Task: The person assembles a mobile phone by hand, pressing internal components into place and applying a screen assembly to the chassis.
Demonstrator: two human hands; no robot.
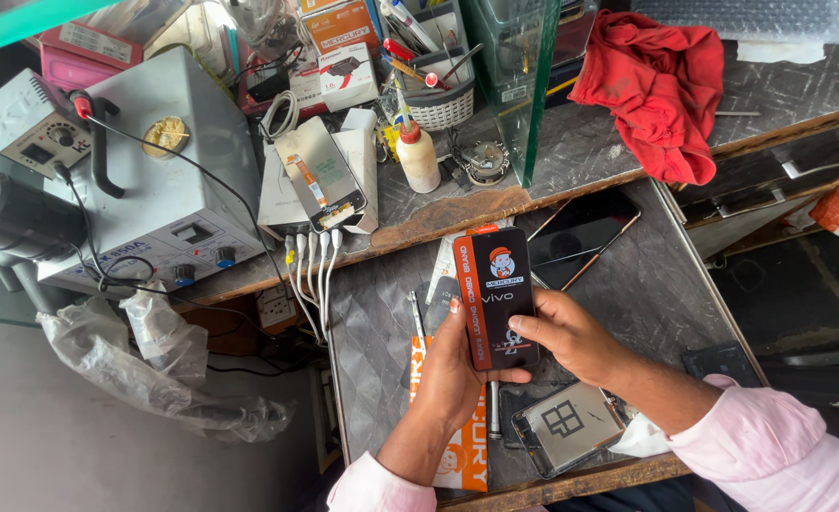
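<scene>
At the centre of the frame, a flat black phone screen panel (498,296) with an orange strip down its left edge is held upright above the grey patterned work surface (656,294), its printed face turned up toward the camera so it can be looked over. The left hand (452,365) cradles it from the lower left, fingers wrapped behind and the thumb lying along the orange edge, which steadies the panel without covering its face. The right hand (571,334) closes on the lower right edge, thumb on the front and fingers behind, a pinching grip that suits a thin, fragile part.

Just beneath the hands lies an orange and white package (462,455), and beside it, lower centre, a silvery phone frame (566,427) lies flat, near to hand. A dark phone (580,237) lies just above right of the panel. Further out, upper centre, an opened phone back (320,180) sits on a white box beside a glue bottle (417,152). A grey rework station (173,180) fills the upper left, and a red cloth (661,85) lies bunched at the upper right.
</scene>
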